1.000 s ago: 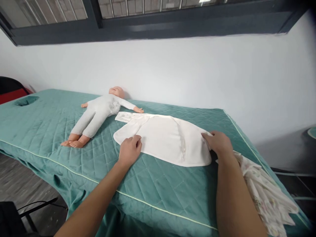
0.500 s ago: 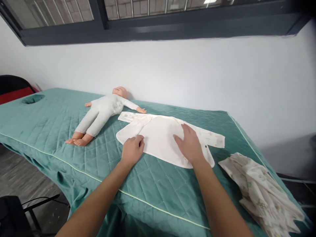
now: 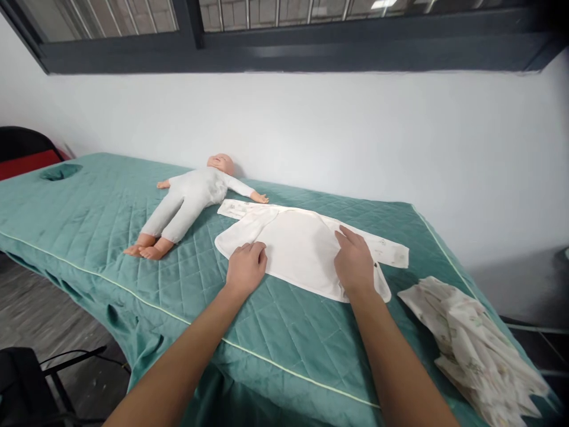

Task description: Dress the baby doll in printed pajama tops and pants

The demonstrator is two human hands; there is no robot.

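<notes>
A white baby garment [image 3: 297, 249] lies spread flat on the green quilted table [image 3: 275, 338], its sleeves stretched out to either side. My left hand [image 3: 246, 268] rests on the garment's near left edge with the fingers curled down on the cloth. My right hand [image 3: 355, 262] lies flat and open on the right part of the garment, fingers stretched forward. A baby doll [image 3: 186, 201] in a pale suit lies on its back to the left of the garment, head toward the wall.
A crumpled patterned cloth [image 3: 475, 350] lies at the table's right corner. The white wall runs just behind the table. A round hole [image 3: 61, 172] shows in the far left of the cover. A red and black chair [image 3: 22, 157] stands far left.
My right hand moved from the garment's right end to its middle, then slid slightly right, flat on the cloth. The right sleeve now lies uncovered. My left hand stayed at the left edge.
</notes>
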